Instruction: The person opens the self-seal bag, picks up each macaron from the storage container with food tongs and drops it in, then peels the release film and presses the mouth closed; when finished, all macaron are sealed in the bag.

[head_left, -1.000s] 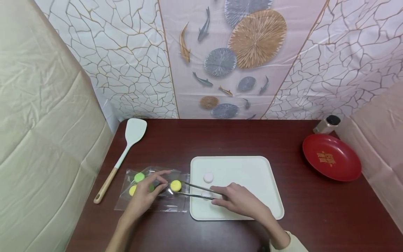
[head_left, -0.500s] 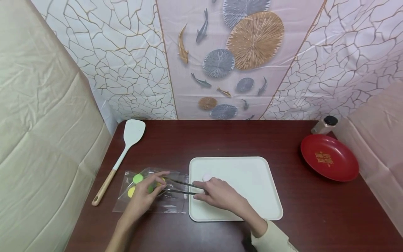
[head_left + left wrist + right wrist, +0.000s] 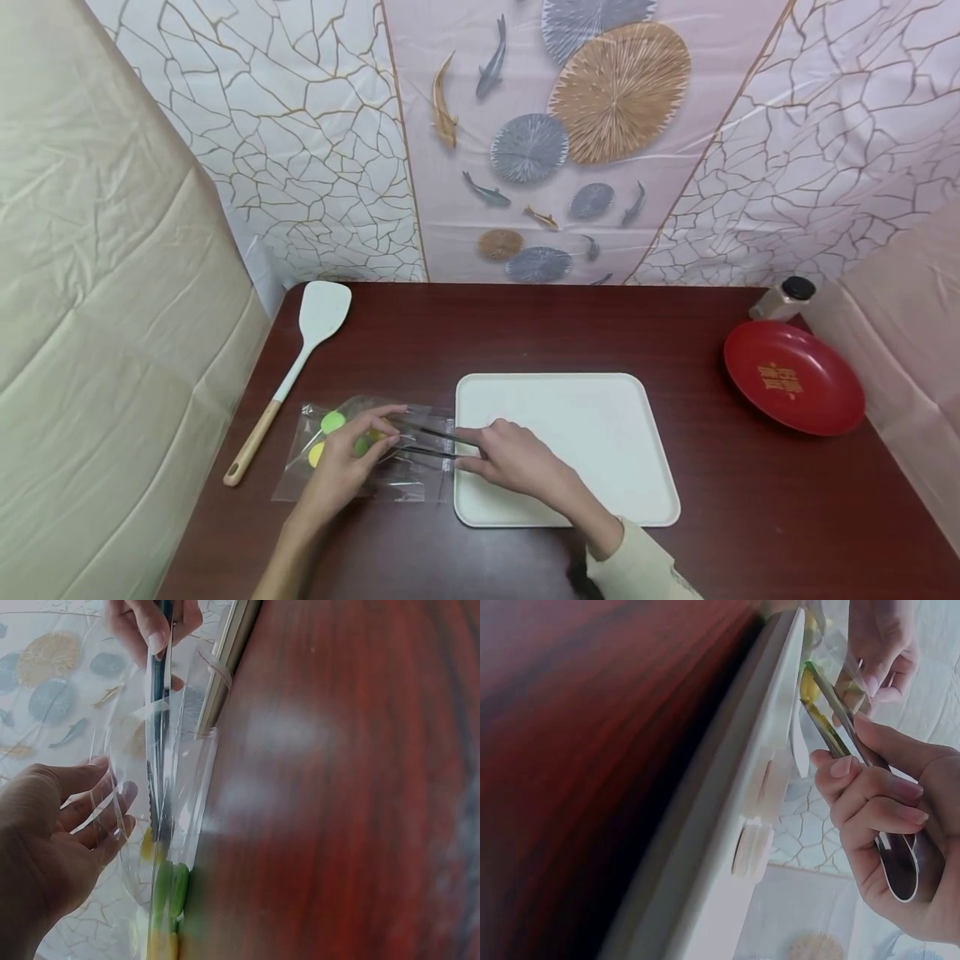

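Observation:
My left hand [image 3: 341, 458] pinches the edge of a clear plastic bag [image 3: 408, 492] at its mouth. Inside the bag lie green macarons [image 3: 332, 422] and a yellow macaron [image 3: 316, 454]. My right hand [image 3: 517, 458] grips metal tongs [image 3: 896, 862], their arms reaching left into the bag. Another yellow macaron [image 3: 148, 844] is at the serrated tips, partly hidden by the left fingers in the head view. The white tray [image 3: 592, 450] lies under the right hand. Two pale macarons [image 3: 754, 851] on it show in the right wrist view; the hand covers them in the head view.
A white spatula [image 3: 322, 312] with a wooden handle lies at the left table edge. On the right stand a red oval plate [image 3: 795, 379] and a jar [image 3: 780, 300] with a black lid. A patterned cloth [image 3: 525, 208] hangs behind the table [image 3: 555, 329].
My right hand has moved left with the tongs, bringing the yellow macaron from the bag's mouth further in, towards the left fingers. The left hand keeps its hold on the bag.

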Tool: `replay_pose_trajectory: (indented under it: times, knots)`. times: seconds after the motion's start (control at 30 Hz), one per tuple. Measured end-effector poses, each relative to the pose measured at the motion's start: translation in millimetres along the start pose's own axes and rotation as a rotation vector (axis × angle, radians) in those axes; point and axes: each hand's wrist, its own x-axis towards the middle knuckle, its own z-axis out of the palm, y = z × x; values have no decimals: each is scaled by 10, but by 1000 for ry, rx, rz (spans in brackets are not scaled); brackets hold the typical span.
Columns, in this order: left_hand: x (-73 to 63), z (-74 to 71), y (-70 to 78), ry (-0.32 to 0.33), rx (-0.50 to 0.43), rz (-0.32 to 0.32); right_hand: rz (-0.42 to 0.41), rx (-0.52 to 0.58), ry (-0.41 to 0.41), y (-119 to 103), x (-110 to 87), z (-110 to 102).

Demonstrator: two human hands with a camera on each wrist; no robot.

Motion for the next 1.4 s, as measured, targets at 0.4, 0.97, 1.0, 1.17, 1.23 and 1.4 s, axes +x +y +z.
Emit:
replay_pose_trajectory:
  times: [0.4, 0.97, 1.0, 1.17, 1.23, 1.4]
  knots:
    - [-8, -15, 22, -27, -37, -26, 68, 10, -28, 136, 378, 376]
    - [-13, -19, 39, -34, 15, -25, 73, 108, -23, 19, 8, -52]
    - [-15, -17, 36, -32, 16, -24, 44, 92, -1, 181, -70, 41]
    - [4, 3, 20, -19, 13, -10, 51, 128, 22, 238, -554, -249]
    - [16, 5, 18, -20, 14, -14, 70, 137, 36, 185, -739, -415]
    - [5, 1, 20, -28, 34, -41, 111, 122, 98, 338, -1137, -478]
